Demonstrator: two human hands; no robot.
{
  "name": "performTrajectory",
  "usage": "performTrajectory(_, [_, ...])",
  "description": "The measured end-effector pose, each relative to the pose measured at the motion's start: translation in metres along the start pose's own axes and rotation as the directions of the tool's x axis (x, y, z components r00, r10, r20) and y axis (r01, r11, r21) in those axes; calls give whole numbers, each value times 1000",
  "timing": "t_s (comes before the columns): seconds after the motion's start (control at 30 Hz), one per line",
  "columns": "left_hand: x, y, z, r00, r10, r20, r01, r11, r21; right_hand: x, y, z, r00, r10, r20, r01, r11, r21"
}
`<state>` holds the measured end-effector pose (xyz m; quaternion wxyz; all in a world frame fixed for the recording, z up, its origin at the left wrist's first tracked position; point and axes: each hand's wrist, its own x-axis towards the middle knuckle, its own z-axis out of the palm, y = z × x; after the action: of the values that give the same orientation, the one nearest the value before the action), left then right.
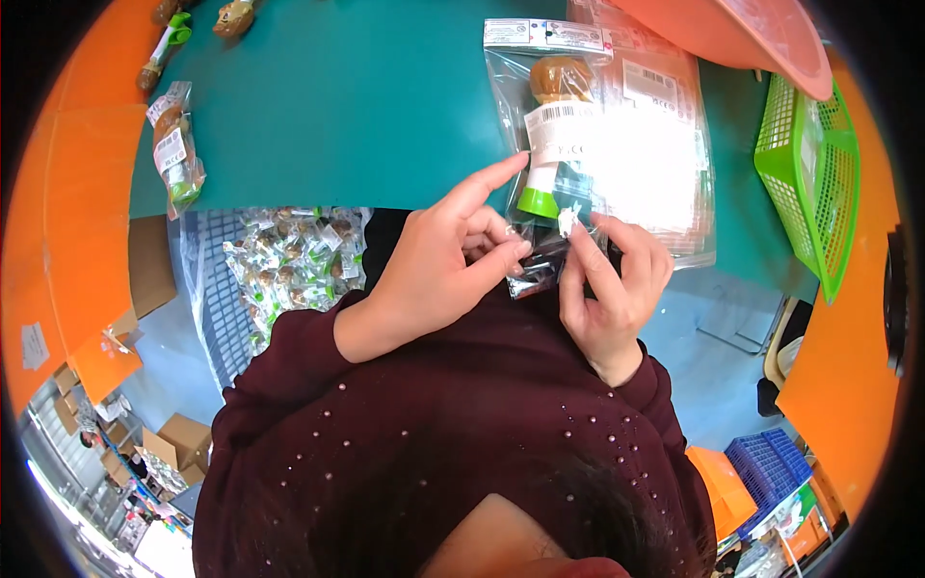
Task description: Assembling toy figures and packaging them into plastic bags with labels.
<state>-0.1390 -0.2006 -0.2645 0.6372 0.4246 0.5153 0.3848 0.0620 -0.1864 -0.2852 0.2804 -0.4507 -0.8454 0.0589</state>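
A clear plastic bag (pixel 511 91) with a printed header lies at the table's front edge. Inside it is a toy (pixel 541 178) with a brown rounded head, a white stem and a bright green base; a white barcode label (pixel 559 133) covers its middle. My left hand (pixel 438 246) reaches in from the left, its index finger stretched along the bag's side while thumb and middle finger pinch near its lower edge. At the bag's lower right, my right hand (pixel 621 275) has thumb and index finger closed on a small crumpled white piece (pixel 568 220).
Flat clear bags (pixel 665 183) are stacked at right, beside a green basket (pixel 817 183) and under a pink basin (pixel 747 39). Another bagged toy (pixel 173 149) lies left, loose toys (pixel 234 17) at far left. Below the table edge, a blue crate (pixel 217 279) holds several bagged toys.
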Motion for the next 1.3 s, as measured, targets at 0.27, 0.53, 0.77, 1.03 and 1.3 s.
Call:
performTrajectory(0.27, [-32, -8, 10, 997, 33, 68, -35, 999, 39, -7, -26, -2, 989, 67, -134, -66, 998, 8])
performTrajectory(0.53, [-49, -11, 11, 995, 32, 90, -34, 999, 16, -24, -30, 2, 981, 119, -153, -104, 989, 101])
performTrajectory(0.77, [-25, -30, -11, 526, 812, 254, -516, 68, 854, -22, -32, 2, 981, 108, -159, -92, 991, 101])
performTrajectory(1.03, [13, -19, -21, 262, 837, 480, -625, -232, 746, -29, -18, -7, 979, 125, -162, -73, 953, 295])
performTrajectory(1.3, [27, -25, -23, 328, 808, 489, -662, -173, 730, -57, 15, -33, 995, 101, 8, -97, 929, 357])
